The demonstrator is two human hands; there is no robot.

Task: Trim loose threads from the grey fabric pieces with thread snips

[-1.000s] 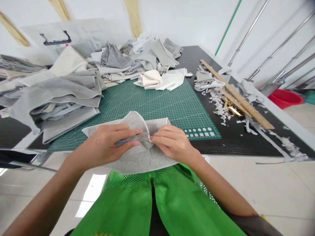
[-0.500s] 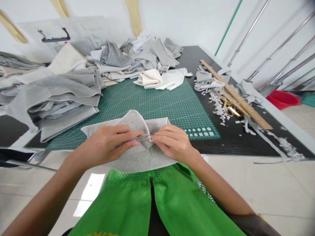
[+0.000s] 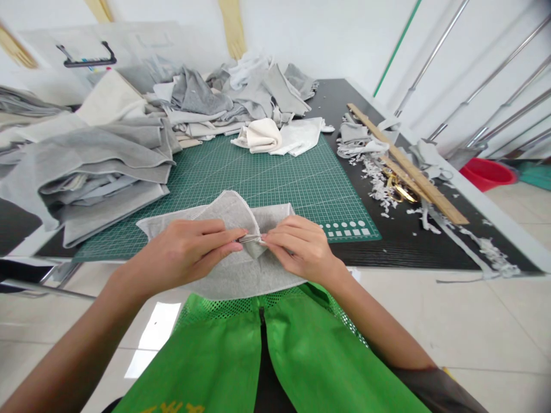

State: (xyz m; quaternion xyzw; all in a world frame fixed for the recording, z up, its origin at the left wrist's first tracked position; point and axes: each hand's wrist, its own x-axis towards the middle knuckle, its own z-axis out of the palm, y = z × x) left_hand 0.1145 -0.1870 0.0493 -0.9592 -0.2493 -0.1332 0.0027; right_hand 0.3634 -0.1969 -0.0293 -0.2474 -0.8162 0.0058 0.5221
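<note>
A light grey fabric piece (image 3: 235, 275) hangs over the near edge of the green cutting mat (image 3: 275, 178), partly folded up into a curved flap. My left hand (image 3: 185, 252) pinches a small metal tool with a bluish handle against a seam of the fabric; the tool is mostly hidden by the fingers. My right hand (image 3: 301, 246) pinches the same seam from the right, fingertips nearly touching those of the left hand.
Stacks of grey and cream fabric (image 3: 86, 160) cover the left and back of the table. On the right lie a long wooden ruler (image 3: 404, 160), gold scissors (image 3: 398, 192) and white fabric scraps (image 3: 379, 183). A red basin (image 3: 486, 172) stands on the floor at right.
Both hands stay pinched on the seam, with only small finger movements. The view has shifted slightly, so the table sits a little further left in frame.
</note>
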